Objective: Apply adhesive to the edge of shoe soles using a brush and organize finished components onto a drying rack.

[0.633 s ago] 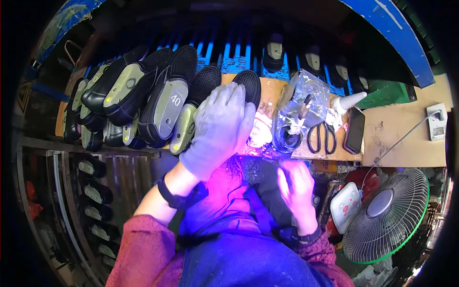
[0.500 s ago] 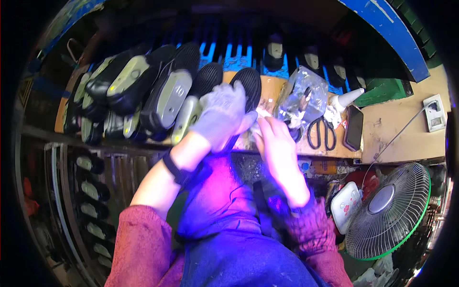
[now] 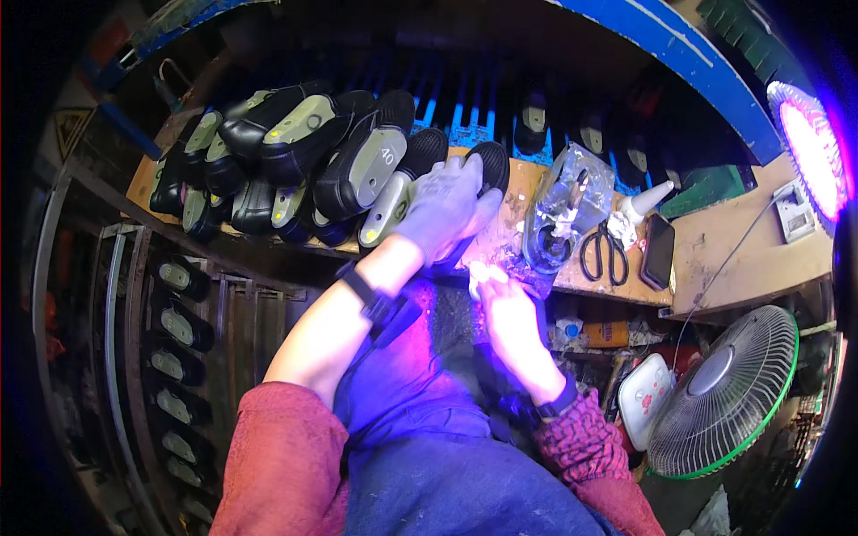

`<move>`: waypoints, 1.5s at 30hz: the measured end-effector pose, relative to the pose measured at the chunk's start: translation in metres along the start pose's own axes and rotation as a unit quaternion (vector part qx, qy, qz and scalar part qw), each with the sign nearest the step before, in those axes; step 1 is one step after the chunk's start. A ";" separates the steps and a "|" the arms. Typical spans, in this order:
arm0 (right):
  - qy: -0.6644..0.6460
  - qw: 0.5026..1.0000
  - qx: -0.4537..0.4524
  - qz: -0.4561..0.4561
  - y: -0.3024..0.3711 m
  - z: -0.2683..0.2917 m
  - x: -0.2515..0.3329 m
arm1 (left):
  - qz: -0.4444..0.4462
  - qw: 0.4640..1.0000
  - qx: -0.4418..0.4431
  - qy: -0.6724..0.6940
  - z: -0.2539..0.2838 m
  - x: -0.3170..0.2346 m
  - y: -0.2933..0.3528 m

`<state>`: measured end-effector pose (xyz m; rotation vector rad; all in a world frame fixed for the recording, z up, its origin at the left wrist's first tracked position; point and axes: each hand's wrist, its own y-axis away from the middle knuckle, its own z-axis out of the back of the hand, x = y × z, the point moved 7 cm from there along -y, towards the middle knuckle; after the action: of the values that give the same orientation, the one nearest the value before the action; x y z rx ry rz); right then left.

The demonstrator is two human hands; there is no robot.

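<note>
My left hand (image 3: 440,207), in a grey work glove, is closed around a black shoe (image 3: 492,163) at the bench's front edge. The shoe's ribbed black sole shows beyond my fingers; the glove covers much of the rest. Nearer to me and to the right, my bare right hand (image 3: 511,314) is closed in a pinch on a small white wad (image 3: 484,273), cloth or paper, I cannot tell which. That hand is apart from the shoe. Left of my glove lies another upturned shoe with a pale last (image 3: 386,211) in it.
Several black shoes on lasts (image 3: 299,125) are heaped on the left of the bench. To the right are a clear plastic bag (image 3: 581,179), black scissors (image 3: 606,256), a white nozzle bottle (image 3: 651,198) and a phone (image 3: 658,252). A fan (image 3: 724,393) and bright lamp (image 3: 809,152) flank the right side.
My right hand has drawn back from the shoe toward me with the white wad. My left hand stays on the shoe. The view has shifted, bringing the lamp in at right.
</note>
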<state>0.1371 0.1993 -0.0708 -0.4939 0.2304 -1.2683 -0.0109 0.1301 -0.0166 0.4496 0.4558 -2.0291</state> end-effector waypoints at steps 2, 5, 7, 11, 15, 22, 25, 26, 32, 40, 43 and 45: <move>-0.129 0.969 0.193 -0.080 0.010 -0.016 -0.015 | -0.119 0.970 -0.210 0.011 0.036 -0.008 0.035; -0.126 0.988 -0.026 -0.089 -0.006 0.013 -0.039 | -0.102 0.947 -0.304 0.020 0.057 0.019 0.118; -0.101 0.989 -0.058 -0.087 -0.025 0.009 -0.047 | -0.085 0.953 -0.284 -0.057 0.058 0.040 0.180; -0.120 0.983 0.017 -0.140 -0.065 -0.007 -0.041 | 0.214 0.946 -0.204 -0.135 0.052 0.101 0.322; -0.213 0.971 -0.043 0.101 -0.098 0.013 0.064 | 0.541 0.814 -0.202 -0.059 0.032 0.128 0.470; -0.307 0.878 -0.045 0.365 -0.145 -0.041 0.255 | 0.599 0.746 -0.280 -0.083 0.000 0.085 0.561; -0.163 0.911 0.014 0.380 -0.168 -0.098 0.274 | 0.612 0.740 -0.269 -0.067 -0.007 0.075 0.579; -0.052 0.931 0.093 0.349 -0.175 -0.127 0.270 | 0.629 0.740 -0.233 -0.045 -0.014 0.075 0.586; 0.017 0.924 -0.008 0.383 -0.179 -0.160 0.260 | 0.658 0.706 -0.256 -0.057 -0.023 0.071 0.623; 0.001 0.926 -0.016 0.377 -0.180 -0.152 0.259 | 0.690 0.673 -0.265 -0.025 -0.046 0.054 0.650; -0.012 0.931 0.000 0.365 -0.180 -0.151 0.257 | 0.698 0.668 -0.255 -0.028 -0.044 0.055 0.652; -0.013 0.929 -0.007 0.369 -0.179 -0.150 0.258 | 0.700 0.664 -0.260 -0.034 -0.041 0.056 0.653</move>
<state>-0.0045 -0.1176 -0.0902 -0.3805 0.3622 -0.5234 0.5420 -0.1900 -0.1664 0.2017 0.3958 -0.3471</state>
